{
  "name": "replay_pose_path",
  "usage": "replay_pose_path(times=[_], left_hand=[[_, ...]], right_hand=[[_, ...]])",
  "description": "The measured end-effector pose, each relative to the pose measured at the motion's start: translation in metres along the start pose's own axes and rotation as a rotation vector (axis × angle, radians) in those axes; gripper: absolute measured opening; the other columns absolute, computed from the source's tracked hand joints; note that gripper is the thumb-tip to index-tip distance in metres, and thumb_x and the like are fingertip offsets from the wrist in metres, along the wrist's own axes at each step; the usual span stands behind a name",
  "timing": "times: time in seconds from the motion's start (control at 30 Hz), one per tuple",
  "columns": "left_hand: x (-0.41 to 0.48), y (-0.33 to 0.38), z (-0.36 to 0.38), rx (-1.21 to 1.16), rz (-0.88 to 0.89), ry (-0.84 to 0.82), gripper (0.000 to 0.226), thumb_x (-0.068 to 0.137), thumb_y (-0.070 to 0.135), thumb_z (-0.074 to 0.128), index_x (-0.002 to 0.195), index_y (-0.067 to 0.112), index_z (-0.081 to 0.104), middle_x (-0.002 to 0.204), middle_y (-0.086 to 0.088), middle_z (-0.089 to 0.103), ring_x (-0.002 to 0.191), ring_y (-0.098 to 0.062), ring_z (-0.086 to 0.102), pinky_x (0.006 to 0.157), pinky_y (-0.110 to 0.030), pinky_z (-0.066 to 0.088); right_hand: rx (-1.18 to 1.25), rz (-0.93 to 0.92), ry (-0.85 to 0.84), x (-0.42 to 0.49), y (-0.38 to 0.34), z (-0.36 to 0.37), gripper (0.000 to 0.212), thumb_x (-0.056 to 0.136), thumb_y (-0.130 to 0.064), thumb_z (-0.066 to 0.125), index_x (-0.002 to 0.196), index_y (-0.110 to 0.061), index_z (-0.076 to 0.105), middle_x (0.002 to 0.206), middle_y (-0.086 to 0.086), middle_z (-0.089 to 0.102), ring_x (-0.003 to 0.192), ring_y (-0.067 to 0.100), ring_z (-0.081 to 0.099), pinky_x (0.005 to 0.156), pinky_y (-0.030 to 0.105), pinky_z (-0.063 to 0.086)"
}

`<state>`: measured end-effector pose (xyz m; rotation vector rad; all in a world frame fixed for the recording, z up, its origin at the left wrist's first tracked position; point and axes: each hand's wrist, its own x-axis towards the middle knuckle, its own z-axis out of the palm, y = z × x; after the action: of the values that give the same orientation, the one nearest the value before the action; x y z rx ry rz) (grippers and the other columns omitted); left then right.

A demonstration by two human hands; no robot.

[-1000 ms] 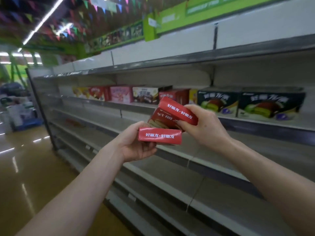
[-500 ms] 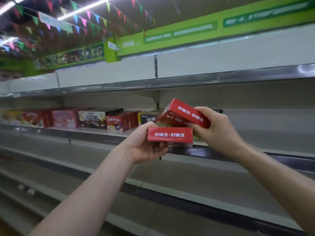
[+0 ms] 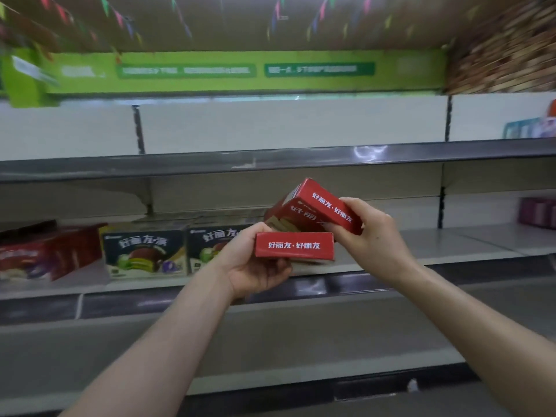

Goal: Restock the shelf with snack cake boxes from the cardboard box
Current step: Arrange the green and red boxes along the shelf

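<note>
White print "好丽友·好朋友" runs along both red boxes — the level one (image 3: 294,245) and the tilted one (image 3: 319,210); the green banner's (image 3: 240,70) words are blurred.

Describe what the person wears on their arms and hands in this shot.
Nothing is worn as far as the frame shows. The left hand and right hand are bare, without gloves, and both forearms are uncovered from wrist to the picture's lower edge: no sleeves or cuffs in view. I see no watch, bracelet or ring, though some fingers are hidden from view.
</note>
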<state>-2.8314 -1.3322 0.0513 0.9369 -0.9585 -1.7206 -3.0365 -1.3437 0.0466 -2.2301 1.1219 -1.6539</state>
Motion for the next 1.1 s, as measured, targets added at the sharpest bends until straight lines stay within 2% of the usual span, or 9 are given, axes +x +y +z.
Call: replay_pose_path(times=[0.13, 0.33, 0.43, 0.53, 0.7, 0.77, 0.9, 1.0, 1.1], left_hand=[[0.033, -0.007, 0.014, 0.048, -0.007, 0.027, 0.019, 0.078, 0.021, 0.056, 0.081, 0.003, 0.062, 0.071, -0.011, 0.058, 0.051, -0.016, 0.052, 0.049, -0.027, 0.055], [0.087, -0.005, 0.031, 0.207, 0.018, 0.130, 0.017, 0.085, 0.019, 0.051, 0.072, 0.009, 0.058, 0.065, -0.009, 0.058, 0.054, -0.019, 0.057, 0.052, -0.030, 0.056], [0.112, -0.006, 0.039, 0.267, 0.028, 0.183, 0.010, 0.086, 0.015, 0.053, 0.087, 0.008, 0.059, 0.070, -0.011, 0.063, 0.066, -0.022, 0.063, 0.061, -0.035, 0.058], [0.132, -0.006, 0.039, 0.224, 0.016, 0.244, 0.022, 0.086, 0.010, 0.057, 0.107, 0.006, 0.052, 0.084, -0.018, 0.067, 0.079, -0.027, 0.065, 0.062, -0.041, 0.060], [0.149, -0.009, 0.040, 0.116, 0.014, 0.304, 0.019, 0.091, -0.005, 0.042, 0.101, 0.007, 0.053, 0.092, -0.024, 0.065, 0.083, -0.035, 0.062, 0.071, -0.048, 0.055], [0.154, -0.010, 0.039, 0.143, 0.021, 0.321, 0.029, 0.089, -0.004, 0.042, 0.106, 0.010, 0.061, 0.093, -0.022, 0.067, 0.081, -0.034, 0.064, 0.063, -0.042, 0.059], [0.164, -0.006, 0.036, 0.176, 0.031, 0.379, 0.025, 0.094, 0.023, 0.048, 0.103, 0.014, 0.070, 0.093, -0.018, 0.069, 0.077, -0.026, 0.064, 0.056, -0.031, 0.056], [0.172, -0.002, 0.027, 0.149, 0.025, 0.386, 0.053, 0.089, 0.058, 0.052, 0.104, 0.011, 0.070, 0.096, -0.019, 0.070, 0.080, -0.028, 0.066, 0.064, -0.034, 0.054], [0.176, 0.000, 0.022, 0.172, -0.006, 0.355, 0.060, 0.080, 0.065, 0.060, 0.108, 0.012, 0.067, 0.093, -0.017, 0.072, 0.084, -0.028, 0.067, 0.070, -0.036, 0.054]], right_hand=[[0.093, 0.137, 0.076, 0.008, 0.034, -0.008, 0.028, 0.087, -0.019, 0.070, 0.112, -0.028, 0.061, 0.092, -0.015, 0.067, 0.082, -0.004, 0.064, 0.071, 0.010, 0.047], [0.307, 0.351, 0.164, 0.042, 0.092, -0.013, 0.019, 0.088, -0.020, 0.069, 0.105, -0.020, 0.062, 0.091, -0.004, 0.068, 0.087, 0.016, 0.067, 0.081, 0.034, 0.056], [0.433, 0.467, 0.207, 0.065, 0.124, -0.021, 0.029, 0.088, -0.018, 0.068, 0.115, -0.009, 0.061, 0.092, 0.001, 0.067, 0.085, 0.018, 0.067, 0.075, 0.034, 0.058], [0.612, 0.577, 0.238, 0.085, 0.147, -0.031, 0.017, 0.092, -0.014, 0.063, 0.106, -0.006, 0.059, 0.087, 0.002, 0.065, 0.076, 0.015, 0.064, 0.064, 0.027, 0.056], [0.787, 0.806, 0.208, 0.106, 0.181, -0.035, 0.019, 0.091, -0.018, 0.065, 0.095, 0.000, 0.059, 0.086, 0.013, 0.065, 0.071, 0.023, 0.064, 0.056, 0.029, 0.060], [0.825, 0.859, 0.160, 0.112, 0.189, -0.030, 0.019, 0.091, -0.018, 0.064, 0.094, 0.000, 0.059, 0.086, 0.015, 0.066, 0.070, 0.024, 0.065, 0.059, 0.031, 0.060], [0.929, 0.856, -0.047, 0.118, 0.193, -0.015, 0.012, 0.094, -0.011, 0.058, 0.089, 0.000, 0.059, 0.083, 0.017, 0.066, 0.074, 0.025, 0.065, 0.056, 0.030, 0.060], [0.911, 0.859, -0.175, 0.124, 0.195, -0.006, 0.009, 0.096, -0.008, 0.053, 0.096, -0.001, 0.058, 0.092, 0.017, 0.067, 0.081, 0.026, 0.065, 0.056, 0.031, 0.060], [0.923, 0.872, -0.190, 0.130, 0.199, -0.002, 0.011, 0.096, -0.007, 0.050, 0.103, -0.001, 0.057, 0.095, 0.017, 0.067, 0.082, 0.026, 0.065, 0.055, 0.032, 0.060]])
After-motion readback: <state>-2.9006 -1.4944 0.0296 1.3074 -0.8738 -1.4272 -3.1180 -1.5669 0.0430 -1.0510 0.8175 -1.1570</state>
